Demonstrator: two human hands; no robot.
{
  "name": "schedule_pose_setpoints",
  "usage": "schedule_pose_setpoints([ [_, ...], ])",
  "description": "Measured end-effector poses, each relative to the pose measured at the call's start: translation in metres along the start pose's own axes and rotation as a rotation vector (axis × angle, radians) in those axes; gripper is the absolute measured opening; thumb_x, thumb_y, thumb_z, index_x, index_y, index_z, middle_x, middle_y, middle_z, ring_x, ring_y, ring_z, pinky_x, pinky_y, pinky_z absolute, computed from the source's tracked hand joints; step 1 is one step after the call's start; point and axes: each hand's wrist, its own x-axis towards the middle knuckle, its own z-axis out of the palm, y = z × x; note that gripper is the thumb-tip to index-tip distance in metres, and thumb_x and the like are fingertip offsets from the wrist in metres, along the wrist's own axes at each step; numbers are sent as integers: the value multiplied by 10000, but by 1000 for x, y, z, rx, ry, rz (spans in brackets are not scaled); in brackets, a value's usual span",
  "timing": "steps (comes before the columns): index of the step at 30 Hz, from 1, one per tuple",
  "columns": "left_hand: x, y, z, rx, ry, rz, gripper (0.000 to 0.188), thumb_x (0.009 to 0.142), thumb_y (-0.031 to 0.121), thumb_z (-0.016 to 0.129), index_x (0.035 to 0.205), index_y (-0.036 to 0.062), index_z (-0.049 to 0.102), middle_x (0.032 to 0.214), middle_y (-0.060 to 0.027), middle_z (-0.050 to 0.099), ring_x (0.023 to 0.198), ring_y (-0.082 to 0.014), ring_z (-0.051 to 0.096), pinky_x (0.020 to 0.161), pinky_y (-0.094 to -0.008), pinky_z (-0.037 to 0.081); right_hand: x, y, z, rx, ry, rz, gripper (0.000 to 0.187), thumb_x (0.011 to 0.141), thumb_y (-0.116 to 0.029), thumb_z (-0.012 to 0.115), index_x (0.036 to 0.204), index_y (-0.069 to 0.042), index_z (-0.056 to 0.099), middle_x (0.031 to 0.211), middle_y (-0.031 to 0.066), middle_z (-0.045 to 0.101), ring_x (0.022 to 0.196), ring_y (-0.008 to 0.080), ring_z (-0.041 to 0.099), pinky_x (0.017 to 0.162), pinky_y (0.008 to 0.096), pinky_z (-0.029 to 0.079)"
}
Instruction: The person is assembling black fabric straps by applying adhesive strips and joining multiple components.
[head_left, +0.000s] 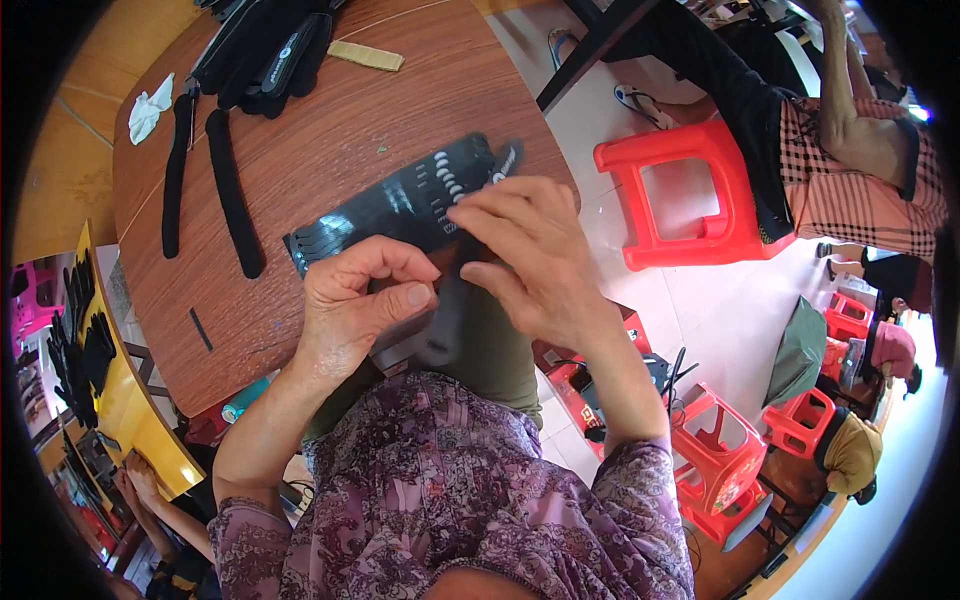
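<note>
My left hand [365, 290] is over the near edge of the brown table, its thumb and index finger curled together; anything between them is too small to make out. Just right of it, my right hand [535, 250] hovers with curved fingers, the thumb apart from them and nothing visible in its grip. Beneath and beyond both hands lies a flat, shiny black piece [385, 205] with pale printed marks, partly covered by the right fingers. A blurred dark grey piece [437, 325] shows below the hands, above my lap; its kind is unclear.
On the table [440, 90] are a pile of black items [265, 65], two long black padded handles [235, 200], a white tissue [150, 108], a yellowish strip [365, 56] and a short black strip [201, 328]. A red stool [735, 190] and a seated person are at right.
</note>
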Motion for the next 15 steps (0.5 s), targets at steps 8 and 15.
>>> schedule_pose_setpoints([
  [8,17,-1,5,95,87,-60,144,891,55,606,1025,5,593,828,-3,612,735,-64,579,677,-211,493,13,36,8,87,-209,30,237,712,-33,682,946,-67,685,930,74,623,960,259,526,811,378,413],
  [15,26,-1,16,743,113,171,300,847,94,630,1139,64,572,741,-110,638,611,-200,632,579,-309,516,9,46,-4,91,-14,111,354,746,19,629,1091,-58,645,1077,94,624,1007,278,519,887,374,422],
])
